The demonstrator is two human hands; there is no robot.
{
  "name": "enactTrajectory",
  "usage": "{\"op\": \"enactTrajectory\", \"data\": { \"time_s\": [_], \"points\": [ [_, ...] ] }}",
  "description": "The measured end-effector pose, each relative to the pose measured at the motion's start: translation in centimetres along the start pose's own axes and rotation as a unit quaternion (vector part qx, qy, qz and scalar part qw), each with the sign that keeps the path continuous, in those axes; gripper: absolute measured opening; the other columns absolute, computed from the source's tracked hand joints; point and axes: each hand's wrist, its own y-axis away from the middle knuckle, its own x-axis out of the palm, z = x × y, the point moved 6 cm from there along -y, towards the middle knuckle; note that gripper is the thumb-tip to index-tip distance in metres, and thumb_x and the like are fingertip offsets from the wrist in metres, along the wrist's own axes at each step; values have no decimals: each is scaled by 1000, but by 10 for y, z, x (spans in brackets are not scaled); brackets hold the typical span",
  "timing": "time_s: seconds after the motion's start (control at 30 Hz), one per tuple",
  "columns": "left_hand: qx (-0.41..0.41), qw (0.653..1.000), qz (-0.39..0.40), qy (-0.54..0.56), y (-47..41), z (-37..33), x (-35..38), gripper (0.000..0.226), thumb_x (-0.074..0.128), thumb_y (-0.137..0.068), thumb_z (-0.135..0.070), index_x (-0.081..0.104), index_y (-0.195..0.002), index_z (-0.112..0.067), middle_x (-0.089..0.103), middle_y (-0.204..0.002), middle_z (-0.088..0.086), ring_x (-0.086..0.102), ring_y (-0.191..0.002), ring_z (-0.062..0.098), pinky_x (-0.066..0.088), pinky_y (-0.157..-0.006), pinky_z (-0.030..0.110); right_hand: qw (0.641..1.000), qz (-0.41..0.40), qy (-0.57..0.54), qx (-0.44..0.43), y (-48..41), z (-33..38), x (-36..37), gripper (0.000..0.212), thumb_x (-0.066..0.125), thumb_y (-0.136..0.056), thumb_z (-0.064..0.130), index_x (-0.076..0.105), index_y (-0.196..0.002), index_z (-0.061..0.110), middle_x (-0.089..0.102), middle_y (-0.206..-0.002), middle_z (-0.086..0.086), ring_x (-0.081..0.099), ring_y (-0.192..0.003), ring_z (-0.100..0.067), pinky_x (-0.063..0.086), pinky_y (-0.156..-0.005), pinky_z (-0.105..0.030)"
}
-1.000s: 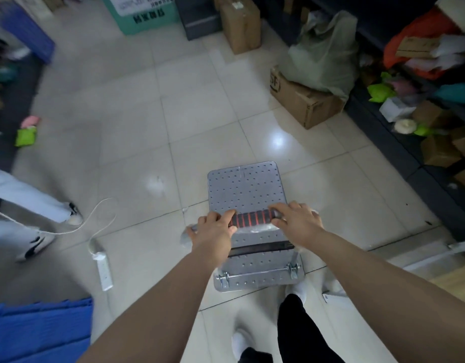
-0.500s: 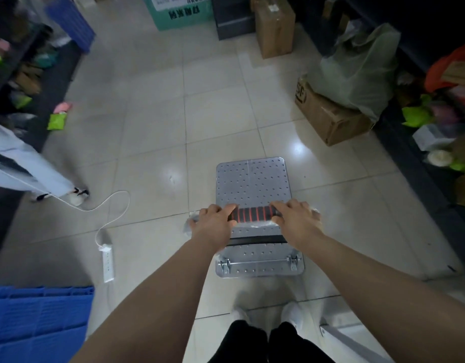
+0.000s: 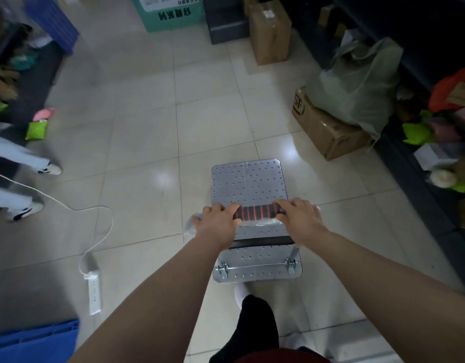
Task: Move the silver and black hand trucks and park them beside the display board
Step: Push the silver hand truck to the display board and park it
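A silver hand truck (image 3: 248, 183) with a perforated flat deck stands on the tiled floor right in front of me. Its handle bar (image 3: 256, 212) has a black grip with red rings. My left hand (image 3: 217, 224) is closed around the left end of the bar and my right hand (image 3: 299, 218) around the right end. Clear plastic wrap shows under both hands. A black strap runs across the deck below the handle. No black hand truck and no display board are in view.
A power strip (image 3: 94, 290) with a white cable lies on the floor at left. Another person's legs (image 3: 19, 184) are at the left edge. Cardboard boxes (image 3: 324, 129), a plastic bag (image 3: 357, 82) and cluttered dark shelves line the right. A blue crate (image 3: 33, 341) sits bottom left, a green box (image 3: 171, 13) ahead.
The cart and I have rolled forward along the aisle; the boxes on the right have slid nearer. The other person's legs at left have shifted. Both hands keep their grip.
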Motion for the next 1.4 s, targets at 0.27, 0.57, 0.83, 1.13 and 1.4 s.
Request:
{"op": "enactTrajectory", "data": {
  "time_s": [0.27,0.57,0.83,1.13,1.4],
  "points": [
    [41,999,-9,0,-77,4,-34,32,32,-100,-40,32,-131,-37,48,-120,8,43,-112,30,28,-103,61,999,-12,14,-42,-84,-7,-22,31,42,-96,37,44,-127,33,55,-104,-4,45,-94,-20,39,-84,-34],
    [2,1000,-30,4,-170,1,-81,33,35,-98,-41,33,-130,-36,47,-121,7,43,-111,29,34,-96,56,998,2,13,-60,-197,-16,-54,30,40,-96,38,43,-125,34,53,-104,-4,43,-95,-21,38,-85,-35],
    [-51,997,-43,26,-259,-26,-122,31,34,-96,-47,33,-127,-42,50,-119,3,46,-108,27,36,-92,52,992,16,26,-125,-302,-41,-106,22,44,-95,34,43,-117,33,55,-101,-1,45,-92,-19,38,-83,-33],
    [-102,989,-28,101,-365,-66,-168,33,35,-97,-42,35,-130,-42,45,-124,4,40,-114,28,28,-101,60,993,19,38,-115,-423,-73,-166,30,46,-94,28,44,-123,33,54,-111,-3,45,-105,-22,36,-94,-37],
    [-98,988,-34,117,-471,-41,-217,29,35,-98,-44,35,-126,-42,45,-121,4,41,-113,29,28,-100,60,993,39,13,-111,-543,-57,-196,31,43,-94,33,43,-125,36,52,-117,-3,42,-112,-22,33,-99,-38]
  ]
}}
